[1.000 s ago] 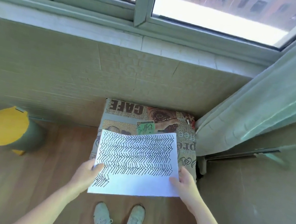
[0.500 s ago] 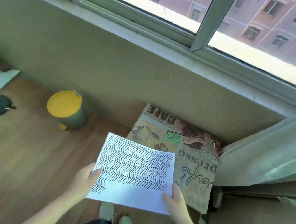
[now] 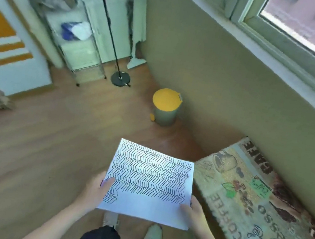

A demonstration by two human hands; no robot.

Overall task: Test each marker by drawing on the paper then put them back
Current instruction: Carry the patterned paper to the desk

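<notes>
Two hands shared the sheet of paper (image 3: 150,182) between them, each grip closed on a near corner: the left hand (image 3: 96,190) pinched the lower-left corner, its thumb lying across the inked rows there, and the right hand (image 3: 195,212) pinched the lower-right corner with its thumb on the blank strip. The sheet was held in the air over the wooden floor (image 3: 57,134), just above the person's shoes (image 3: 153,234), with its long axis running away from the body and slightly leftward; black zigzag test strokes covered nearly all of it, leaving only a narrow bare band along the near edge. No marker showed anywhere in view, so where the markers lay could not be told. The printed coffee-themed cushion (image 3: 259,201) sat just beside the sheet on the right, along the wall under the window, nearer the right hand than the left. The yellow-lidded pedal bin (image 3: 165,108) stood well ahead on the floor, roughly in line with the sheet's far edge. Judging by how full the sheet was, the testing seemed nearly or wholly done. Whatever came next would probably turn on which way the sheet went, right toward the cushion or forward toward the bin, and neither hand was free to lift a marker until it released its corner.
</notes>
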